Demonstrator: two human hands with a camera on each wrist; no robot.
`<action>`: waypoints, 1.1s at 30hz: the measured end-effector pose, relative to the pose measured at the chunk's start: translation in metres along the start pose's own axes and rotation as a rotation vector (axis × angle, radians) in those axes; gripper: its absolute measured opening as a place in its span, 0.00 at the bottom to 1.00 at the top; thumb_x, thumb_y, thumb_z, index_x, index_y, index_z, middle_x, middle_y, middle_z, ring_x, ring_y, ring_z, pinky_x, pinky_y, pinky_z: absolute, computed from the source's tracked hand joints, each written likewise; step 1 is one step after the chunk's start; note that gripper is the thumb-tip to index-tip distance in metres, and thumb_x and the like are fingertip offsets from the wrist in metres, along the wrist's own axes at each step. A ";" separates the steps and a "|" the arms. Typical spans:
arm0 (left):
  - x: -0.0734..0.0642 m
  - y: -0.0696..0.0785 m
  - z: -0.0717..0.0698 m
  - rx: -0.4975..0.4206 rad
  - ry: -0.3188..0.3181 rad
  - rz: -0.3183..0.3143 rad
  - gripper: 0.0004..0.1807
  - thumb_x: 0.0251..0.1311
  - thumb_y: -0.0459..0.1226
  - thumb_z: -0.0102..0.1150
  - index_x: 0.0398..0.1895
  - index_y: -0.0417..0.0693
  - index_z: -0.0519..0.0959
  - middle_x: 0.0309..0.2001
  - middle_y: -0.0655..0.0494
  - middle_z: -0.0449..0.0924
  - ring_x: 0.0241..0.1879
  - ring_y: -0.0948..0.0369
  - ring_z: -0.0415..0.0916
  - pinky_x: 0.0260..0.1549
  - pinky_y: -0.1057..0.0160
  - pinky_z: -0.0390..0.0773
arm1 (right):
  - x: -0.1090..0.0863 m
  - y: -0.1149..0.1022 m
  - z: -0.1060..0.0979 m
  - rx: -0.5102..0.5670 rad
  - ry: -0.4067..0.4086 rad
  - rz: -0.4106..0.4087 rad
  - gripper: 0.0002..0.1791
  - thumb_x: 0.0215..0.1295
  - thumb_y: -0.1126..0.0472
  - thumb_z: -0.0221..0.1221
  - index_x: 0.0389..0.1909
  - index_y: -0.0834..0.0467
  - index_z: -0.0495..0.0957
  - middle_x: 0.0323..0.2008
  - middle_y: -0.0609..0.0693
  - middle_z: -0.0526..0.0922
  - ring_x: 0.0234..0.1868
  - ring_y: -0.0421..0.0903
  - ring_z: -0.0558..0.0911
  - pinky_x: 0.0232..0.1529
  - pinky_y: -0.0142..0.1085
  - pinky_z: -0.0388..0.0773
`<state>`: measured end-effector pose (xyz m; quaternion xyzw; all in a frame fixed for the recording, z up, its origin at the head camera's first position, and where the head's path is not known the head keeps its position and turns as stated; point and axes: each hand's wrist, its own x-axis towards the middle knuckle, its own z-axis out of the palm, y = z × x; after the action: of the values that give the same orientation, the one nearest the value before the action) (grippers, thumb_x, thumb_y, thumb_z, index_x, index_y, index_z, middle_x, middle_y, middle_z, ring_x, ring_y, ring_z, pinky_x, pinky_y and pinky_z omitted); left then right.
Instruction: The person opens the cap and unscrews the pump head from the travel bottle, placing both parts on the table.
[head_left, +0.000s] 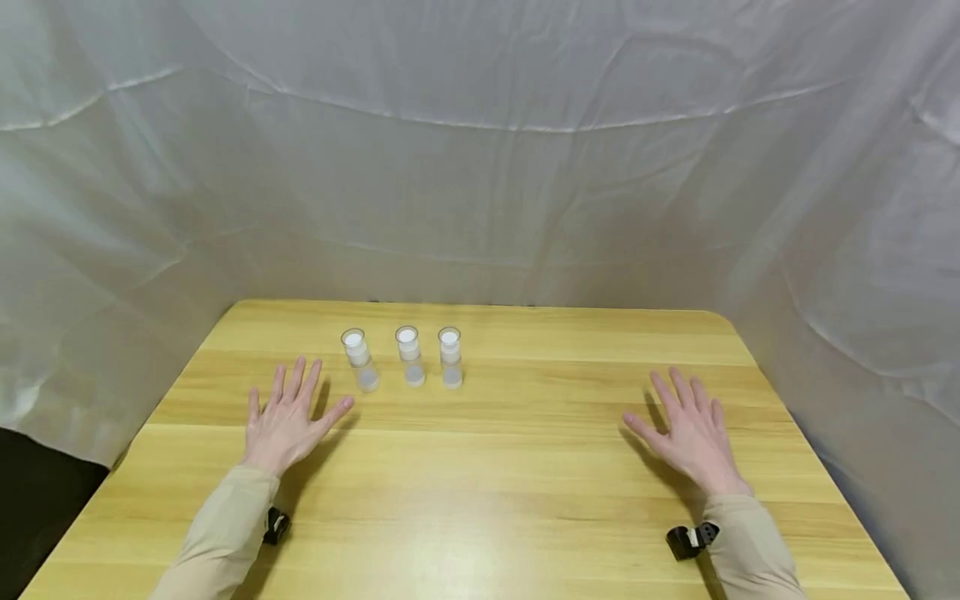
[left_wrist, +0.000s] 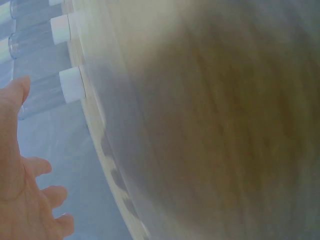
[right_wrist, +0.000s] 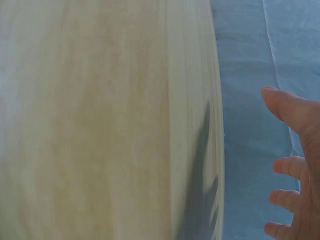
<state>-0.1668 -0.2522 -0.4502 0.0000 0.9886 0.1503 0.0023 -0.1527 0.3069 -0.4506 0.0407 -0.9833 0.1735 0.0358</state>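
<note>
Three clear cylinders with white parts at the top and white bases stand in a row toward the back of the table: a left cylinder [head_left: 360, 358], a middle cylinder [head_left: 410, 355] and a right cylinder [head_left: 451, 357]. My left hand [head_left: 287, 425], fingers spread and holding nothing, hovers just left of and in front of the left cylinder. In the left wrist view its thumb appears beside that cylinder's white end [left_wrist: 73, 84]; whether they touch I cannot tell. Over the table's right side, my right hand [head_left: 692, 437] is spread too, holding nothing and far from the cylinders.
The light wooden table [head_left: 487, 467] has rounded back corners. Pale, wrinkled fabric [head_left: 480, 192] hangs behind it and along both sides. Each wrist carries a small black camera, the left camera [head_left: 276, 527] and the right camera [head_left: 690, 540]. A dark area [head_left: 45, 500] lies beyond the left edge.
</note>
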 end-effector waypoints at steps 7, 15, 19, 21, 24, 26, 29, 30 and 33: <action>-0.001 -0.002 0.002 -0.007 0.006 0.000 0.53 0.65 0.73 0.37 0.82 0.55 0.37 0.82 0.41 0.37 0.80 0.36 0.33 0.74 0.25 0.28 | 0.000 0.001 0.001 -0.006 0.012 -0.005 0.51 0.67 0.30 0.53 0.81 0.54 0.47 0.81 0.66 0.43 0.77 0.76 0.44 0.71 0.79 0.40; 0.000 -0.004 0.003 -0.013 0.002 -0.001 0.53 0.65 0.73 0.36 0.82 0.53 0.39 0.82 0.41 0.36 0.80 0.36 0.33 0.74 0.25 0.29 | 0.002 -0.002 0.001 0.008 0.016 -0.006 0.51 0.67 0.30 0.53 0.80 0.55 0.48 0.81 0.64 0.43 0.77 0.75 0.44 0.71 0.79 0.40; -0.001 -0.002 0.001 -0.018 -0.004 -0.003 0.53 0.66 0.73 0.36 0.82 0.54 0.38 0.82 0.42 0.34 0.80 0.36 0.32 0.74 0.25 0.28 | 0.001 -0.002 0.002 0.015 0.030 -0.014 0.51 0.67 0.30 0.53 0.80 0.55 0.49 0.81 0.65 0.44 0.77 0.75 0.45 0.71 0.78 0.40; -0.001 -0.001 0.000 -0.023 -0.003 -0.003 0.52 0.66 0.72 0.37 0.82 0.54 0.38 0.82 0.43 0.33 0.80 0.35 0.32 0.74 0.25 0.28 | 0.002 -0.003 0.003 0.025 0.032 -0.019 0.51 0.68 0.31 0.54 0.80 0.55 0.49 0.81 0.65 0.44 0.78 0.75 0.44 0.72 0.78 0.40; -0.002 0.000 -0.001 -0.033 -0.004 -0.001 0.52 0.66 0.72 0.36 0.82 0.54 0.36 0.82 0.44 0.31 0.80 0.34 0.32 0.73 0.24 0.28 | 0.002 -0.004 0.004 0.050 0.030 -0.022 0.50 0.68 0.32 0.54 0.80 0.56 0.48 0.81 0.65 0.44 0.78 0.74 0.43 0.72 0.77 0.40; -0.002 0.001 -0.002 -0.050 0.002 -0.001 0.52 0.67 0.72 0.37 0.82 0.54 0.35 0.82 0.44 0.30 0.80 0.34 0.32 0.73 0.24 0.28 | 0.003 -0.005 0.005 0.067 0.034 -0.025 0.50 0.68 0.33 0.55 0.80 0.56 0.49 0.80 0.66 0.45 0.78 0.74 0.44 0.73 0.77 0.41; -0.002 0.002 -0.003 -0.088 0.015 -0.004 0.53 0.67 0.71 0.37 0.82 0.53 0.34 0.82 0.44 0.30 0.79 0.34 0.32 0.73 0.24 0.29 | 0.004 -0.006 0.004 0.102 0.034 -0.028 0.49 0.69 0.35 0.55 0.80 0.57 0.49 0.80 0.67 0.45 0.78 0.74 0.46 0.73 0.75 0.43; -0.002 0.002 -0.003 -0.105 0.020 -0.007 0.53 0.67 0.71 0.37 0.82 0.52 0.34 0.82 0.44 0.30 0.79 0.34 0.32 0.73 0.24 0.29 | 0.004 -0.006 0.003 0.117 0.033 -0.028 0.49 0.69 0.35 0.55 0.80 0.57 0.48 0.80 0.67 0.45 0.77 0.74 0.47 0.73 0.75 0.44; -0.001 0.004 -0.004 -0.163 0.043 -0.016 0.53 0.68 0.70 0.39 0.82 0.50 0.33 0.82 0.43 0.30 0.79 0.33 0.33 0.73 0.23 0.31 | 0.005 -0.007 0.002 0.179 0.020 -0.016 0.49 0.70 0.36 0.55 0.81 0.55 0.45 0.80 0.67 0.44 0.78 0.73 0.47 0.74 0.74 0.45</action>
<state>-0.1658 -0.2500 -0.4452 -0.0113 0.9729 0.2303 -0.0177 -0.1572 0.2993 -0.4500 0.0500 -0.9632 0.2606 0.0433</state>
